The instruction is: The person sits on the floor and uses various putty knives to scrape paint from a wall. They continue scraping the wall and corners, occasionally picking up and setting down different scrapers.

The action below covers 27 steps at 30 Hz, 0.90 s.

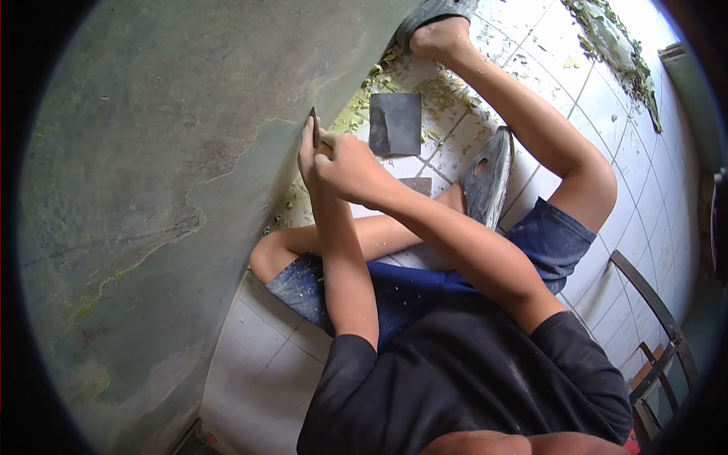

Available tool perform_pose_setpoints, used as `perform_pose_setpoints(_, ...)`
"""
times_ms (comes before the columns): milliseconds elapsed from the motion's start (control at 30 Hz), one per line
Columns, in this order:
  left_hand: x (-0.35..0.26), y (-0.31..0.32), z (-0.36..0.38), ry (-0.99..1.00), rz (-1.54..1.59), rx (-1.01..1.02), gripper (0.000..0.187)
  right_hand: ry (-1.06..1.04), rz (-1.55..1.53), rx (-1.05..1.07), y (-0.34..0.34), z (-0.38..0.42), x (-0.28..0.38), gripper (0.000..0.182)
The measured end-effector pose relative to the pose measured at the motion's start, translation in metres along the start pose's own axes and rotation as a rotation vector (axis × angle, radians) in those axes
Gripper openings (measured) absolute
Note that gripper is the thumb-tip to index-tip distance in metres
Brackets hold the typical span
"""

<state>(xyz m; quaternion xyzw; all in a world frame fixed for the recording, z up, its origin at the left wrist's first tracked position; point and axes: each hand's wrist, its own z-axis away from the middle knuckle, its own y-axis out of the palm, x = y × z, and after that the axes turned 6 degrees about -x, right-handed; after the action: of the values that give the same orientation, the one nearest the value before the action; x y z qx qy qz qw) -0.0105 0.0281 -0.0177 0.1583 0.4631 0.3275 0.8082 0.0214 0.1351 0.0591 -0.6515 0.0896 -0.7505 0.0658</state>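
Note:
My right hand [350, 167] is closed, its fingers pinching a thin dark flat piece [315, 127] seen almost edge-on; its exact kind cannot be made out. Pressed close to the same piece from the wall side is my left hand [306, 150], its fingers partly hidden behind the piece and my right hand. Both hands are right beside the grey-green wall [167, 136], whose paint is patchy with ragged peeled edges. On the floor to the right lies a dark, creased sheet that looks like sandpaper [396, 123]. A smaller greyish piece [417, 184] lies nearer, partly covered by my right forearm.
Greenish paint flakes [447, 92] litter the white tiled floor [607, 178] along the wall. A heap of flakes with clear plastic [613, 45] lies at the upper right. My bent legs and grey clogs [487, 178] surround the work area. A dark metal frame [660, 303] stands at right.

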Motion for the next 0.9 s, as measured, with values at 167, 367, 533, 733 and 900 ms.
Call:
perform_pose_setpoints(167,-0.007,0.013,0.006,0.064,0.083,-0.022,0.016,-0.085,0.023,-0.049,0.011,0.004,-0.003,0.041)
perform_pose_setpoints(367,0.006,-0.007,-0.015,-0.06,0.109,-0.013,0.019,-0.036,0.039,-0.048,0.012,0.0,-0.007,0.034)
perform_pose_setpoints(533,0.031,-0.048,-0.056,-0.147,0.166,0.148,0.021,0.102,0.055,0.038,0.003,-0.017,-0.008,0.034)
perform_pose_setpoints(733,-0.016,0.04,-0.013,-0.236,0.063,-0.461,0.024,0.151,0.032,0.105,-0.007,-0.013,0.004,0.041)
perform_pose_setpoints(900,-0.003,0.003,-0.01,0.005,0.001,0.084,0.024,-0.187,0.064,-0.11,0.004,0.003,-0.015,0.038)
